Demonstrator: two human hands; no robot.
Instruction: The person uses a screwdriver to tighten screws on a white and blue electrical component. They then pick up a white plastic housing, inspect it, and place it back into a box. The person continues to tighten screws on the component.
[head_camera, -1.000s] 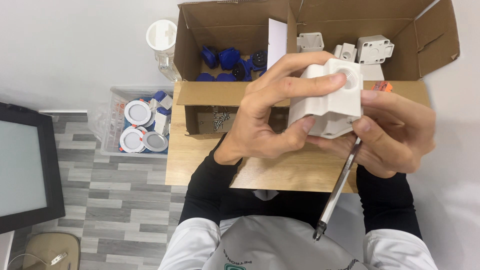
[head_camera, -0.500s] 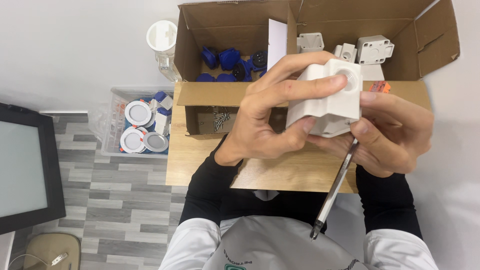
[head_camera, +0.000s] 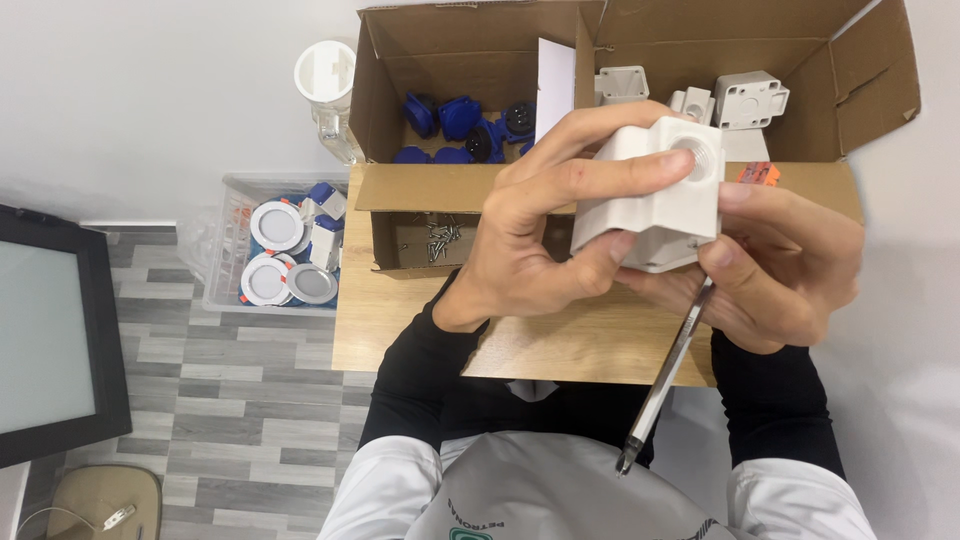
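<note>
The plastic box (head_camera: 655, 205) in the hands is plain white. The cardboard box (head_camera: 470, 50) is brown and holds blue parts (head_camera: 460, 120). The sleeves (head_camera: 425, 375) are black, the floor (head_camera: 200, 400) grey-striped.

Open brown cardboard box (head_camera: 640, 40) on table; dark screen (head_camera: 50, 340) at left.

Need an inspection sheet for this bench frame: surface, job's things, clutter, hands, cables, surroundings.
Surface: wooden table, mostly taken up by the cardboard box.
Job's things: white plastic housing with a round threaded hole; screwdriver, tip pointing toward the person.
Clutter: blue connectors, loose screws, more white housings in the box.
Hands: left hand grips the housing; right hand supports it and holds the screwdriver.
Cables: thin lead on the floor.
Surroundings: clear bin of round lamps, dark monitor, grey plank floor.
</note>
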